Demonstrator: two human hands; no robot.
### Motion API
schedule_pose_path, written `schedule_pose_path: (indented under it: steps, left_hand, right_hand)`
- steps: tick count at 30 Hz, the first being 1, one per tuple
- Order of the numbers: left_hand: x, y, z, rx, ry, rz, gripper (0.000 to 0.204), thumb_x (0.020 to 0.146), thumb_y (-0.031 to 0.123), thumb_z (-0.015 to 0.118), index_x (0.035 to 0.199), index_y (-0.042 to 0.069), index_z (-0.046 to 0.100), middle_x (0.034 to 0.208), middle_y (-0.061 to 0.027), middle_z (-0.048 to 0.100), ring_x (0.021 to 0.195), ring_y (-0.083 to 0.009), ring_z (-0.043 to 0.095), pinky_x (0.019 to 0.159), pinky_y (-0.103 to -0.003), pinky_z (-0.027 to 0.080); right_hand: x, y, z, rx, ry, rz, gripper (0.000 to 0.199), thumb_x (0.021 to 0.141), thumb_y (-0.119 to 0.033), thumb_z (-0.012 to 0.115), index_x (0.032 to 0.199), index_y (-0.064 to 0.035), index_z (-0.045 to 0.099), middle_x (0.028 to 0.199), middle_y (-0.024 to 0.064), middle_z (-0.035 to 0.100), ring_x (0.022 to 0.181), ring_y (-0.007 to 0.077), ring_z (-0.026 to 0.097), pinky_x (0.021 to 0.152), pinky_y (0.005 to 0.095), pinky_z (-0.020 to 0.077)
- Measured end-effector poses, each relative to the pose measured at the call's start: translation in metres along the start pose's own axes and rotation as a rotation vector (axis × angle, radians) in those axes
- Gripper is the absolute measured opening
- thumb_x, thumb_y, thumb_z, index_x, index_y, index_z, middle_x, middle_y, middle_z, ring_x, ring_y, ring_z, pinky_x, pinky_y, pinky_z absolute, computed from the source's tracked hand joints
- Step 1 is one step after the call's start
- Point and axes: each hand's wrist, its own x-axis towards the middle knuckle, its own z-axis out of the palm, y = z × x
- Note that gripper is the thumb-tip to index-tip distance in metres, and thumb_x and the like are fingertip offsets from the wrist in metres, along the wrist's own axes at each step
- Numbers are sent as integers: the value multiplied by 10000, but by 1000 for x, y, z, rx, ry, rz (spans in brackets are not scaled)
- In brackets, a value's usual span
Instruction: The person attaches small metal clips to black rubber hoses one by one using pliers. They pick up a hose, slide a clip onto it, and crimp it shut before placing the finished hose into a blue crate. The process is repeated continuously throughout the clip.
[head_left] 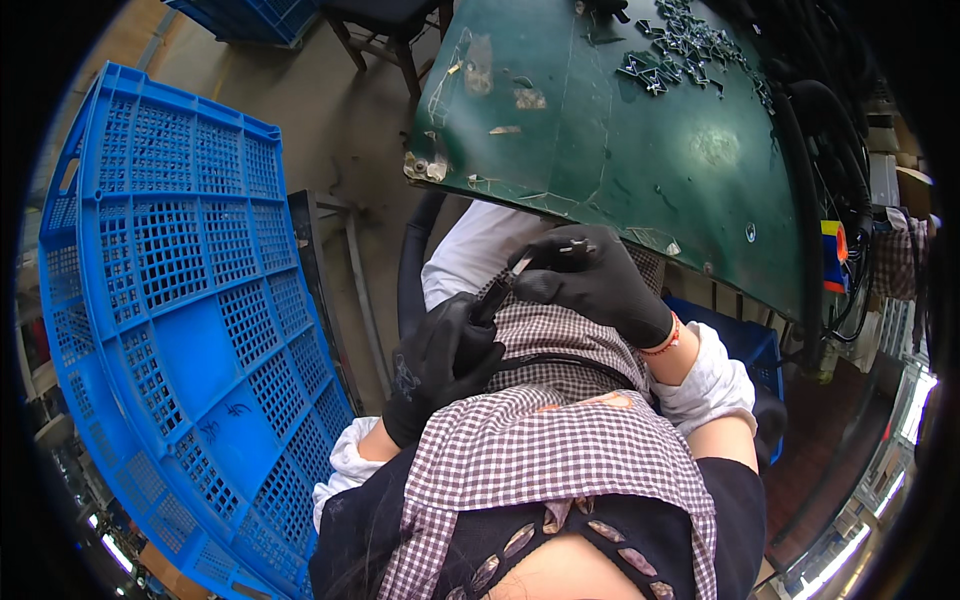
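Both my hands wear black gloves and meet above my lap. My left hand (440, 352) is closed around a slim black part (492, 298), whose far end points up toward the other hand. Most of that part is hidden in the glove, so its kind cannot be told. My right hand (595, 282) pinches a small shiny metal piece (521, 264) between thumb and fingers, right at the black part's end. Another bit of metal (574, 246) shows at the right hand's fingers. Whether the metal piece and the black part touch is too small to tell.
Ahead is a green-topped table (600, 150) with worn edges and a heap of small dark metal clips (690, 50) at its far right. A tall blue plastic crate (190, 330) stands close on my left. A dark stool (385, 25) is beyond; black hoses (830, 130) hang at right.
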Motion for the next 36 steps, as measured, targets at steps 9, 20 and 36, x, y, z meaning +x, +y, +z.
schedule_pose_path:
  steps: [9, 20, 36]
  left_hand:
    - [-6, -7, 2, -40, -3, 79, 518, 726, 104, 795, 1167, -61, 580, 1097, -246, 642, 940, -356, 687, 761, -407, 574]
    - [-6, -13, 0, -109, -7, 155, 557, 676, 50, 813, 1185, -33, 602, 1094, -235, 655, 954, -352, 690, 777, -407, 573]
    - [0, -3, 5, -230, 39, -79, 400, 677, -31, 778, 1052, -46, 637, 1033, -223, 667, 934, -352, 687, 818, -397, 537]
  right_hand:
    - [8, 4, -2, -162, -174, 32, 257, 818, -126, 777, 1028, 10, 716, 801, 9, 699, 714, 45, 590, 664, 215, 490]
    - [35, 3, -13, -53, -537, 245, 203, 827, -222, 743, 793, -31, 683, 650, -16, 602, 604, 54, 498, 556, 244, 403]
    - [34, 0, -14, -428, -413, -60, 370, 842, -254, 744, 1053, 20, 614, 973, 137, 671, 822, 215, 638, 737, 343, 508]
